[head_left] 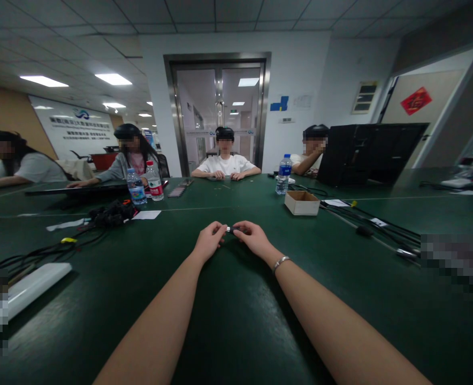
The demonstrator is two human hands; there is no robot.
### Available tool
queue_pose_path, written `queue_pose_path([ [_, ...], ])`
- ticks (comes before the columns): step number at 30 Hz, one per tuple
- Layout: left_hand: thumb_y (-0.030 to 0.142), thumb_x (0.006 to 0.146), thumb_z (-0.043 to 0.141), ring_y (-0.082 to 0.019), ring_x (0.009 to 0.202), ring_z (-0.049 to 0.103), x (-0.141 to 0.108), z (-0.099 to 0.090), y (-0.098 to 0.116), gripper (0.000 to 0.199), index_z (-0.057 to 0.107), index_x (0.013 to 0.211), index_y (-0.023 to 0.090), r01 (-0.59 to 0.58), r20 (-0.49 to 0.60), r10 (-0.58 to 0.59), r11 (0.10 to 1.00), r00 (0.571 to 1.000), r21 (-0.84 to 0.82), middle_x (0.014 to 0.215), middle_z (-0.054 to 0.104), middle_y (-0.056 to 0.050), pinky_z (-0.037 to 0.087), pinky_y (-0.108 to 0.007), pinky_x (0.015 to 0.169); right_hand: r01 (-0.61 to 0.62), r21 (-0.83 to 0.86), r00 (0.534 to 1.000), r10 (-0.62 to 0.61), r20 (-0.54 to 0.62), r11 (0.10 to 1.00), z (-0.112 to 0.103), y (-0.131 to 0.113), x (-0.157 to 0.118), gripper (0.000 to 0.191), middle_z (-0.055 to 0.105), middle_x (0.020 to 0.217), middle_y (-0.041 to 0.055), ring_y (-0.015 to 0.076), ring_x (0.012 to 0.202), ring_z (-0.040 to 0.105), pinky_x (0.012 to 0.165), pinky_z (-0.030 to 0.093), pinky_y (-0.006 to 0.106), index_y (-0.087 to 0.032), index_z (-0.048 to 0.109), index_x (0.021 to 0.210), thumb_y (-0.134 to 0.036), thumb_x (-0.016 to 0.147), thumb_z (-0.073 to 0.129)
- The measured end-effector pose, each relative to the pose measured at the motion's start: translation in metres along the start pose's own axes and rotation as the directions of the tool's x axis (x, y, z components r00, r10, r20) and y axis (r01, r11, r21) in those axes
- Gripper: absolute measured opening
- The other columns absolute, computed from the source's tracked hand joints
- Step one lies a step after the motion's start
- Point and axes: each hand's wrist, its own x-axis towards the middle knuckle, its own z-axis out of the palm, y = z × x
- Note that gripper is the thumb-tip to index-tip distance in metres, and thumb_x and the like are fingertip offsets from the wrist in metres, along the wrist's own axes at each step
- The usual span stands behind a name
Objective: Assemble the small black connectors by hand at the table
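Note:
Over the green table (236,299), both hands meet around a small black USB flash drive (230,230) with a silvery metal end. My left hand (210,241) is closed, its fingertips pinching at the metal end. The black end sits in the closed fingertips of my right hand (254,238), which has a silver bracelet at its wrist. Fingers cover part of the drive, so its full shape is hidden.
Ahead to the right stands an open cardboard box (302,204) beside a water bottle (283,175). Cables (373,219) and a black monitor (368,152) lie further right. Two bottles (154,182) and black cables (114,214) are ahead left. Several people sit across the table.

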Motion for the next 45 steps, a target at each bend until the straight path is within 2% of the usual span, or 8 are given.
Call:
queue_pose_path([
  [10,0.057,0.080,0.045,-0.013,0.063,0.057,0.004,0.001,-0.004,0.046,0.062,0.079,0.015,0.065,-0.042,-0.064,0.997,0.997,0.038,0.075,0.061,-0.004,0.044,-0.022,0.050,0.077,-0.093,0.997,-0.079,-0.008,0.993,0.003,-0.006,-0.003,0.029,0.067,0.098,0.0034,0.0127,0.075,0.058,0.072,0.046,0.029,-0.019,0.066,0.098,-0.026,0.070,0.067],
  [15,0.058,0.080,0.046,-0.013,0.060,0.056,0.005,0.001,-0.005,0.045,0.061,0.075,0.016,0.073,-0.048,-0.071,0.996,0.996,0.047,0.068,0.059,-0.002,0.045,-0.022,0.050,0.094,-0.099,0.995,-0.097,-0.020,0.991,0.003,-0.008,-0.004,0.027,0.067,0.096,0.0031,0.0137,0.078,0.059,0.072,0.046,0.028,-0.019,0.067,0.096,-0.028,0.070,0.067],
  [19,0.055,0.079,0.050,-0.013,0.066,0.058,0.001,-0.001,-0.001,0.038,0.059,0.077,0.018,0.025,-0.026,-0.025,1.000,0.999,0.002,0.077,0.059,-0.001,0.045,-0.020,0.049,0.058,-0.071,0.998,-0.060,-0.022,0.996,0.003,-0.004,-0.003,0.028,0.065,0.091,0.0035,0.0119,0.070,0.058,0.065,0.047,0.027,-0.018,0.067,0.097,-0.033,0.074,0.064],
  [23,0.048,0.079,0.054,-0.012,0.069,0.059,-0.001,-0.001,0.002,0.031,0.061,0.089,0.020,-0.008,0.007,0.008,0.999,1.000,-0.048,0.085,0.060,-0.002,0.044,-0.018,0.048,-0.003,-0.024,1.000,0.002,-0.019,1.000,0.002,-0.002,-0.002,0.030,0.064,0.082,0.0019,0.0093,0.058,0.054,0.057,0.046,0.024,-0.017,0.066,0.097,-0.037,0.075,0.063],
  [34,0.032,0.076,0.058,-0.015,0.078,0.061,0.001,-0.001,0.008,0.030,0.065,0.103,0.019,-0.082,-0.013,0.081,0.990,0.997,-0.113,0.098,0.066,-0.007,0.045,-0.021,0.057,-0.037,0.068,0.997,0.032,0.068,0.997,0.000,-0.009,-0.003,0.026,0.066,0.078,0.0034,0.0104,0.062,0.056,0.058,0.046,0.023,-0.015,0.067,0.090,-0.037,0.082,0.056],
  [37,0.033,0.077,0.060,-0.016,0.084,0.061,0.001,0.005,0.014,0.036,0.063,0.109,0.019,-0.098,-0.066,0.088,0.981,0.994,-0.169,0.103,0.066,-0.008,0.047,-0.023,0.063,-0.035,0.097,0.998,0.029,0.063,0.995,0.000,-0.013,-0.002,0.026,0.067,0.081,0.0036,0.0097,0.060,0.056,0.058,0.046,0.023,-0.015,0.065,0.087,-0.038,0.084,0.053],
  [40,0.037,0.078,0.060,-0.018,0.089,0.062,0.001,0.015,0.022,0.043,0.059,0.116,0.018,-0.075,-0.147,0.034,0.956,0.989,-0.284,0.108,0.065,-0.010,0.049,-0.025,0.068,-0.044,0.188,0.999,0.043,0.007,0.981,0.003,-0.016,-0.001,0.023,0.066,0.080,0.0022,0.0083,0.056,0.055,0.055,0.045,0.022,-0.017,0.060,0.093,-0.037,0.083,0.054],
  [45,0.043,0.081,0.055,-0.020,0.100,0.061,0.001,0.030,0.027,0.036,0.062,0.105,0.017,-0.029,-0.133,-0.018,0.938,0.991,-0.345,0.113,0.064,-0.010,0.049,-0.026,0.073,-0.109,0.341,0.991,0.130,-0.038,0.934,0.016,-0.018,-0.002,0.032,0.059,0.067,-0.0050,0.0092,0.052,0.057,0.046,0.038,0.019,-0.020,0.047,0.101,-0.040,0.079,0.060],
])
